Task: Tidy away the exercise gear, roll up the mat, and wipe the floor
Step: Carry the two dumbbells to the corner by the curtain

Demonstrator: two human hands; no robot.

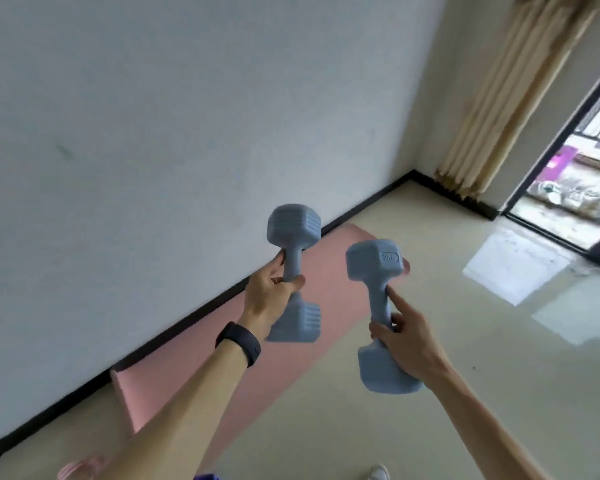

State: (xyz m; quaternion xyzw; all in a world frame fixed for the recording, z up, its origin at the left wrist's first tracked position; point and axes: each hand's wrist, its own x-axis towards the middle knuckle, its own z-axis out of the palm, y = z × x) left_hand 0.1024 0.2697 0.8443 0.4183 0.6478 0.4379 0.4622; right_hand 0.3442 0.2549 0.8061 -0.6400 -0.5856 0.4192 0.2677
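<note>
I hold two grey-blue dumbbells upright above the floor. My left hand [269,299] grips the handle of the left dumbbell [293,233]; a black band sits on that wrist. My right hand [407,337] grips the handle of the right dumbbell [374,263], marked 2KG, with the forefinger stretched up along the handle. Below them a pink exercise mat [187,368] lies flat on the floor, its long side against the wall. Both arms reach in from the bottom of the frame and cover part of the mat.
A white wall [153,133] with a black skirting board runs along the left. Beige curtains [506,105] hang in the far corner beside a dark-framed glass door [568,188]. The glossy pale floor [465,341] reflects the light. A pink object [80,469] lies at the bottom left, and a white shoe [378,472] shows at the bottom edge.
</note>
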